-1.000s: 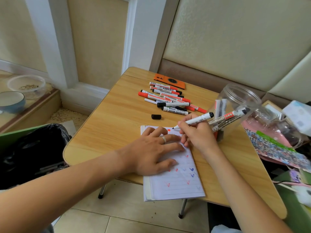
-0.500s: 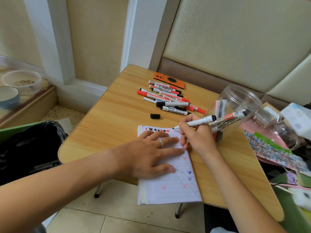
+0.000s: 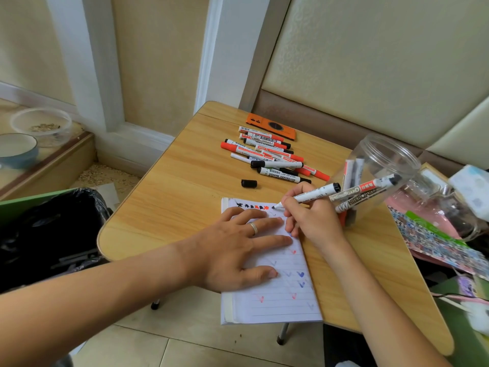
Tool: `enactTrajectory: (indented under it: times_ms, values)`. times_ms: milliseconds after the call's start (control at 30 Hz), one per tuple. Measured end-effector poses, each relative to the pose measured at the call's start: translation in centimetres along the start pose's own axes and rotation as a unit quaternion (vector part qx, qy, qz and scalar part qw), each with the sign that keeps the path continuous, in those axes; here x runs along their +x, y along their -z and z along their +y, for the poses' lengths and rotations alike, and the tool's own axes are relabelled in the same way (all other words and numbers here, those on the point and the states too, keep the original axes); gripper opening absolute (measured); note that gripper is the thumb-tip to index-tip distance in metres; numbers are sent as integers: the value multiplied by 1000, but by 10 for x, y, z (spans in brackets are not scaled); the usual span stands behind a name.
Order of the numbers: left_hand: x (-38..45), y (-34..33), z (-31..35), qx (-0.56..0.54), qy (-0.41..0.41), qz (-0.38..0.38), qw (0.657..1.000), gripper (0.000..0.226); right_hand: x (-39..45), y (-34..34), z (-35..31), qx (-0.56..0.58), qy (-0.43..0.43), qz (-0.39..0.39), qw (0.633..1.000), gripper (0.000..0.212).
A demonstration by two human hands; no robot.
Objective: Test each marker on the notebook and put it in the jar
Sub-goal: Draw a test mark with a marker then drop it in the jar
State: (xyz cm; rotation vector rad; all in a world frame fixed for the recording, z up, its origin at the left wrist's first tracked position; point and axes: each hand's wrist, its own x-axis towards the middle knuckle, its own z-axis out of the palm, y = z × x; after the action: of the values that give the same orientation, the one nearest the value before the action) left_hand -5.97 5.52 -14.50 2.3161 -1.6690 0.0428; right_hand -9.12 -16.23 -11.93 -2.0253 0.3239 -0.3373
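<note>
A lined notebook (image 3: 280,300) with red, blue and black marks lies at the table's front edge, overhanging it. My left hand (image 3: 238,250) rests flat on the page, fingers straight. My right hand (image 3: 312,221) grips an uncapped black marker (image 3: 309,196), its tip touching the top line of the page. Its black cap (image 3: 249,183) lies loose on the table. A pile of several red and black markers (image 3: 270,157) lies further back. The clear plastic jar (image 3: 375,176) stands just right of my right hand, with several markers inside.
An orange phone (image 3: 271,126) lies behind the marker pile. A small wooden table (image 3: 172,202) holds everything. A black-lined bin (image 3: 50,229) stands on the left. A glass mug (image 3: 449,207) and a patterned sheet (image 3: 434,242) crowd the right side. Bowls (image 3: 18,149) sit on a ledge far left.
More black marks have appeared along the notebook's top line as my right hand draws with the marker. My left hand has stayed flat on the page.
</note>
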Motion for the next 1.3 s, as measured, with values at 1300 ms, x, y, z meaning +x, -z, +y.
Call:
enactTrajectory:
  times_ms: [1300]
  values:
    - [3, 4, 3, -7, 2, -6, 1000, 62, 1, -5, -1, -24, -1, 34, 999, 8]
